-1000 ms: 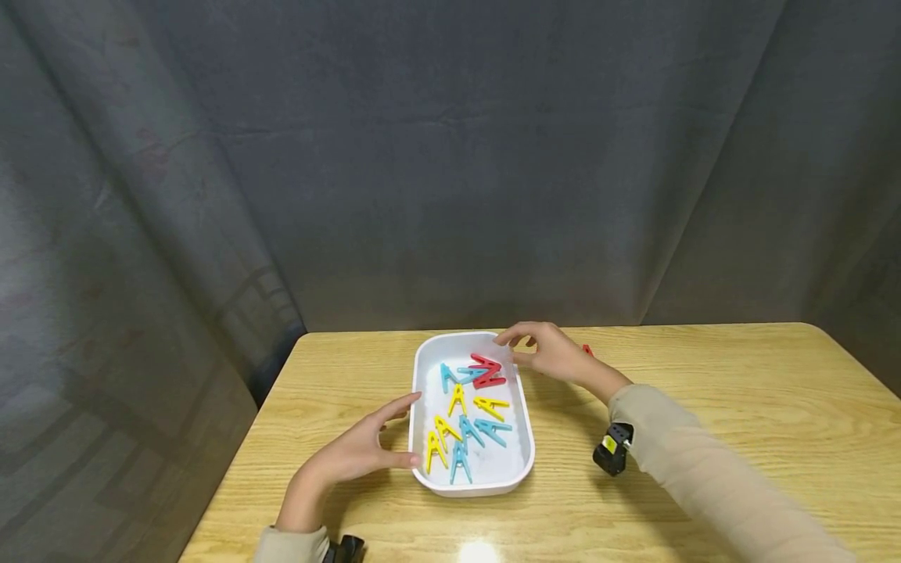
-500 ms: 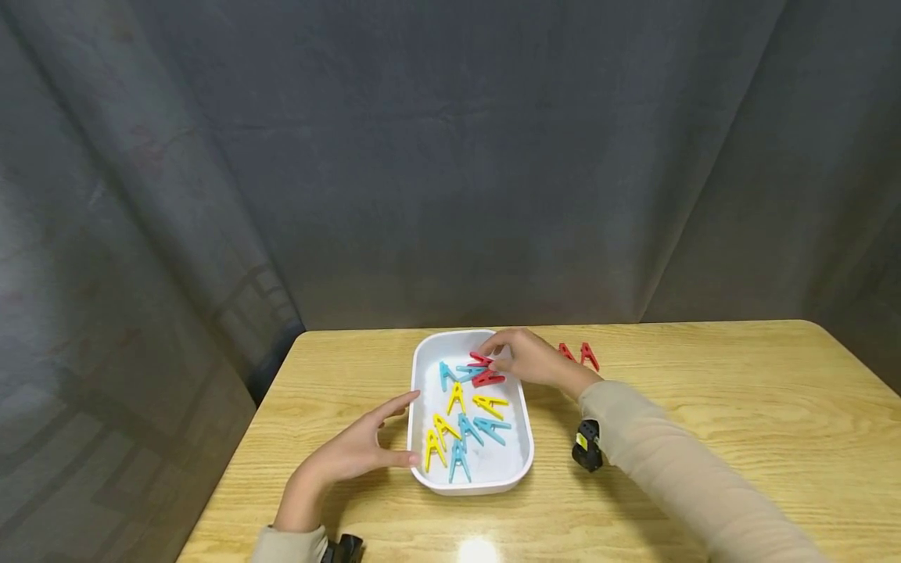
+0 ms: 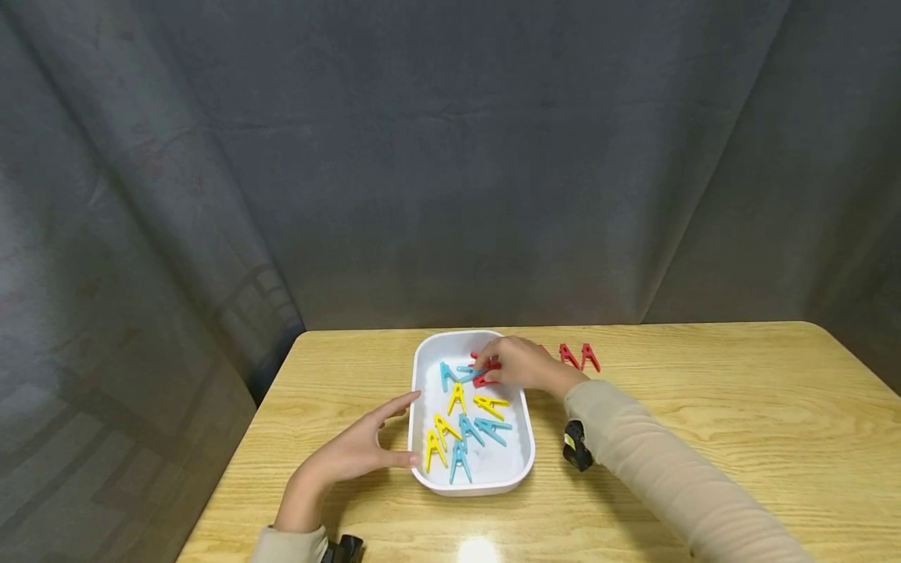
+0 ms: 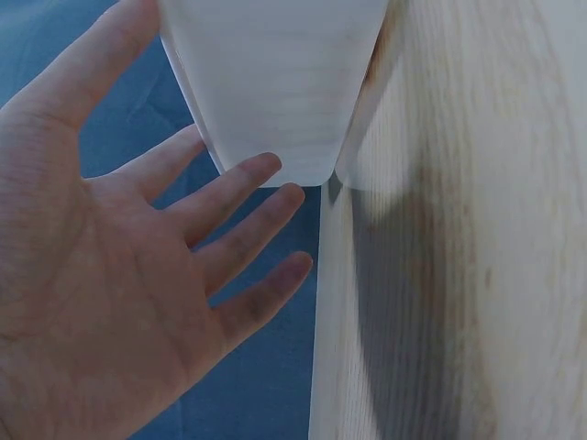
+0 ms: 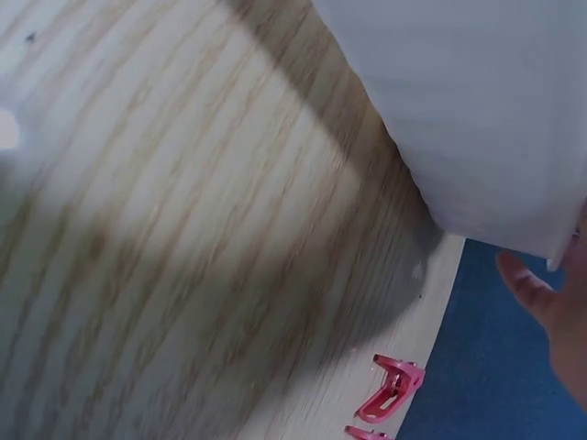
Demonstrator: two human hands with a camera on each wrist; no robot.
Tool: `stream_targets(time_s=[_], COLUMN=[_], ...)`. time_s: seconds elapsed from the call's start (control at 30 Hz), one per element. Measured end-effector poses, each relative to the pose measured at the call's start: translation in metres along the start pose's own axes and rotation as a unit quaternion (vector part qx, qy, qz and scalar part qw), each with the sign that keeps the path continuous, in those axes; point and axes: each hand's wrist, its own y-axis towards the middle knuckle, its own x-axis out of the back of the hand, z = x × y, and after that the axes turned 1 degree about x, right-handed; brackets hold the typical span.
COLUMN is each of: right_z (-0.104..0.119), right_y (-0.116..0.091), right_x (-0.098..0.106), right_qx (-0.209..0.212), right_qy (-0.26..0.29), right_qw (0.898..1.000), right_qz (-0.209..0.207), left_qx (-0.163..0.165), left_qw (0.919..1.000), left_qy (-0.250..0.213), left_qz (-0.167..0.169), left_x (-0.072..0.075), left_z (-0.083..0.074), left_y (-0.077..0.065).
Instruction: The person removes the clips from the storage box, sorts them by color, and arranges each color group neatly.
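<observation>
A white plastic tray (image 3: 503,465) holds several yellow clothespins (image 3: 457,399), several light-blue clothespins (image 3: 493,428) and a few red clothespins (image 3: 484,381) at its far end. My right hand (image 3: 522,363) reaches over the tray's right rim, thumb and fingers bent down around the red clothespins and partly covering them; whether it pinches one I cannot tell. My left hand (image 3: 359,447) stays at the tray's left side, thumb and forefinger spread along the rim. In the left wrist view its fingers (image 4: 248,238) are extended beside the tray wall.
Beyond the tray's right side, red clothespins (image 3: 590,356) lie in a row on the wooden table (image 3: 704,407) near its back edge, one partly hidden by my right hand. A dark grey curtain (image 3: 450,195) hangs behind the table.
My right hand has moved left and down from the tray's right rim to the red clothespins inside, uncovering red clothespins on the table. The left hand and tray have stayed put.
</observation>
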Motion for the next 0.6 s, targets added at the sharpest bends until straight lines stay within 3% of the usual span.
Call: stream_targets(time_s=[0.23, 0.6], right_z=[0.0007, 0.0035], right_y=[0.0010, 0.0035], right_x=[-0.0007, -0.0040], right_qx=[0.014, -0.018], right_qy=[-0.010, -0.035], right_qw=[1.000, 0.998], right_qz=[0.019, 0.053], left_qx=[0.002, 0.007], left_qw=[1.0000, 1.0000], left_qy=[-0.002, 0.000], left_qz=[0.002, -0.005], left_x=[0.0002, -0.0019], left_z=[-0.0012, 0.0011], left_y=[0.0002, -0.0023])
